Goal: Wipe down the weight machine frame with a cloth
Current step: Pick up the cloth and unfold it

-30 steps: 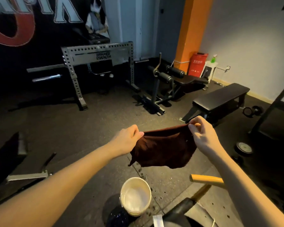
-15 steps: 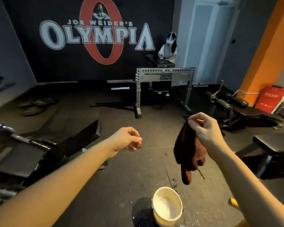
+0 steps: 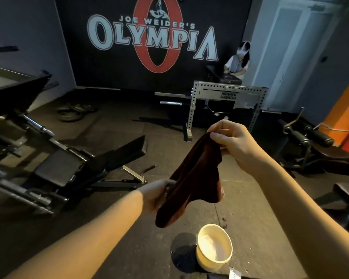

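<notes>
Head view: above the white bucket (image 3: 214, 247) on the floor, the dark red cloth (image 3: 193, 178) hangs between both hands. The left hand (image 3: 159, 195), empty half a second ago, now grips its lower edge; the right hand (image 3: 233, 143) pinches the top. Beyond the bucket stands the grey weight machine frame (image 3: 228, 95).

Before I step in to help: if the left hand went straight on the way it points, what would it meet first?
Probably the cloth: the left hand already touches its lower edge, pointing right. Depth beyond is unclear.
</notes>
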Demonstrator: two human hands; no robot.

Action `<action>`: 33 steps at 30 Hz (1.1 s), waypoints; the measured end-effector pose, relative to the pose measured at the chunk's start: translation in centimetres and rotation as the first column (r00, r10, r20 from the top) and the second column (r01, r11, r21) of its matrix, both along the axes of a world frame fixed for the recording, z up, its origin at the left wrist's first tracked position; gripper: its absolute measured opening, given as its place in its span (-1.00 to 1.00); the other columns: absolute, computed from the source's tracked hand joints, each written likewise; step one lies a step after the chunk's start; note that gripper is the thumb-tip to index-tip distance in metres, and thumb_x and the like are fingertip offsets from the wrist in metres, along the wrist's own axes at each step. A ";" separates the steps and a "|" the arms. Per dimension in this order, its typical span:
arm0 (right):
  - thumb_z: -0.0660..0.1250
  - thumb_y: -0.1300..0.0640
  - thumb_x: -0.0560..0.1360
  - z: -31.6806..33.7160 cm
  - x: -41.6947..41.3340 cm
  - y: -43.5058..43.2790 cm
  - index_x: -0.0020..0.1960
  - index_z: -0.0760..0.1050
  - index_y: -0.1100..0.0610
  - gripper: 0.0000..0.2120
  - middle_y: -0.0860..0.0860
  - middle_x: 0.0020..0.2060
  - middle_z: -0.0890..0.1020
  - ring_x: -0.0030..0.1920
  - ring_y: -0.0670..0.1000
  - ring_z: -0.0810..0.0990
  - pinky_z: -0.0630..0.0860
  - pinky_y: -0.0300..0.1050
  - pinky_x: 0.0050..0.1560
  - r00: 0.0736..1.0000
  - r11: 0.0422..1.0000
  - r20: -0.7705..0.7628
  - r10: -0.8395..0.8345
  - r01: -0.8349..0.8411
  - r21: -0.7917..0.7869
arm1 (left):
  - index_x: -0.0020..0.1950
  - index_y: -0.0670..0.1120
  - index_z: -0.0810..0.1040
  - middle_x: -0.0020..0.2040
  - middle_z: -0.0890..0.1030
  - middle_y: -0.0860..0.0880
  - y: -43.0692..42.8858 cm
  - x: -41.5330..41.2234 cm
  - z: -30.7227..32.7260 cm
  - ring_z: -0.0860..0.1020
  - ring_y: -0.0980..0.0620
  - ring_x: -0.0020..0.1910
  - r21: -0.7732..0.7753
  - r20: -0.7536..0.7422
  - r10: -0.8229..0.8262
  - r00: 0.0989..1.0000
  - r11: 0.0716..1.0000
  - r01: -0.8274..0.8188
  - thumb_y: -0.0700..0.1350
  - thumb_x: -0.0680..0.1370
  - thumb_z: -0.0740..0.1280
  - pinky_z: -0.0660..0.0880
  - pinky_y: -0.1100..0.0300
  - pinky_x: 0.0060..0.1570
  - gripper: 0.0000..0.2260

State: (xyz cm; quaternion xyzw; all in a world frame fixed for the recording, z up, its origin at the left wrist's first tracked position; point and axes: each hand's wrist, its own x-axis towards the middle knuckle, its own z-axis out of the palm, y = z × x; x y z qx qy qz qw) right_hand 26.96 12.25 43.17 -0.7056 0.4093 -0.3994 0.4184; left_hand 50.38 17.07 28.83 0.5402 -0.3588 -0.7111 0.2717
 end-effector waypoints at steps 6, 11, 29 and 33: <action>0.33 0.27 0.62 -1.2 8.7 -2.0 0.06 0.63 0.11 -0.87 0.04 -0.09 0.71 -0.12 -0.05 0.69 0.57 -0.23 -0.24 0.998 0.998 0.008 -0.070 0.070 0.007 | 0.21 -0.16 0.58 0.12 0.67 -0.21 0.0 10.8 2.2 0.69 -0.18 0.04 -0.260 0.459 0.345 0.819 0.933 -0.247 -0.01 0.58 0.46 0.63 -0.06 0.04 -0.70; 0.37 0.25 0.60 -1.3 17.0 -4.2 0.06 0.65 0.08 -0.88 0.04 -0.07 0.71 -0.21 -0.19 0.69 0.52 -0.37 -0.33 0.997 0.998 0.044 -0.064 0.063 0.027 | 0.08 -0.25 0.60 -0.19 0.74 -0.19 1.8 21.5 8.0 0.74 -0.09 -0.17 -0.212 0.650 0.139 0.747 0.977 0.003 0.09 0.72 0.16 0.67 0.04 -0.10 -0.57; 0.51 0.20 0.51 1.7 46.7 -8.5 0.06 0.68 0.12 -0.87 0.10 -0.03 0.72 0.01 0.09 0.73 0.67 -0.03 0.04 0.964 0.993 0.266 0.027 -0.055 0.101 | 0.18 -0.07 0.62 0.10 0.68 -0.09 3.7 48.6 20.2 0.62 -0.08 0.12 -0.387 0.325 0.683 0.654 0.727 -0.567 0.01 0.59 0.42 0.52 -0.04 0.17 -0.77; 0.52 0.23 0.49 2.2 51.4 -10.2 0.04 0.70 0.15 -0.87 0.09 -0.05 0.73 -0.05 0.04 0.74 0.66 -0.12 -0.03 0.961 0.987 0.269 0.073 -0.108 0.117 | 0.21 -0.10 0.58 0.09 0.65 -0.09 3.2 52.3 21.5 0.60 -0.05 0.07 -0.368 0.328 0.728 0.602 0.686 -0.628 -0.17 0.53 0.48 0.49 0.05 -0.10 -0.74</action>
